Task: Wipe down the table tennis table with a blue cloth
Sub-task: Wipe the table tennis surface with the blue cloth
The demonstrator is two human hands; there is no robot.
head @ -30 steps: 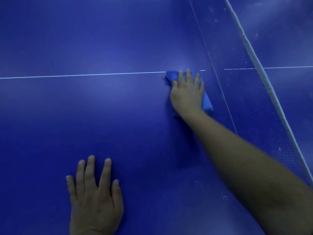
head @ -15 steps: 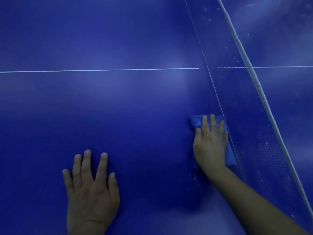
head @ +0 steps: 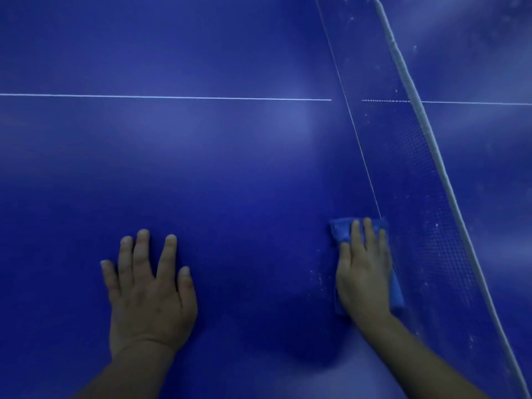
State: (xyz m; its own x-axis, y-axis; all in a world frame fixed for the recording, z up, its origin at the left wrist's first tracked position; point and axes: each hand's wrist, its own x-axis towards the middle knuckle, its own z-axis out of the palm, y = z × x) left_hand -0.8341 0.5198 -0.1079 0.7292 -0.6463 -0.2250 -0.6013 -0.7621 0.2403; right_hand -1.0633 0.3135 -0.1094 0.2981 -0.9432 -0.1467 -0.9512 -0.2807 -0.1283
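The dark blue table tennis table (head: 230,174) fills the view. A folded blue cloth (head: 339,230) lies flat on it at the lower right, right beside the foot of the net. My right hand (head: 364,275) presses down on the cloth with straight fingers, covering most of it. Only the cloth's far end and right edge show. My left hand (head: 149,292) rests flat on the bare table at the lower left, fingers spread, holding nothing.
The net (head: 417,174) with its white top band (head: 431,145) runs diagonally from top centre to the lower right corner. A thin white centre line (head: 172,97) crosses the table. White dust specks (head: 319,279) lie just left of the cloth.
My right hand has drawn the cloth along the net from the white centre line back toward me. My left hand has stayed flat in its place on the table.
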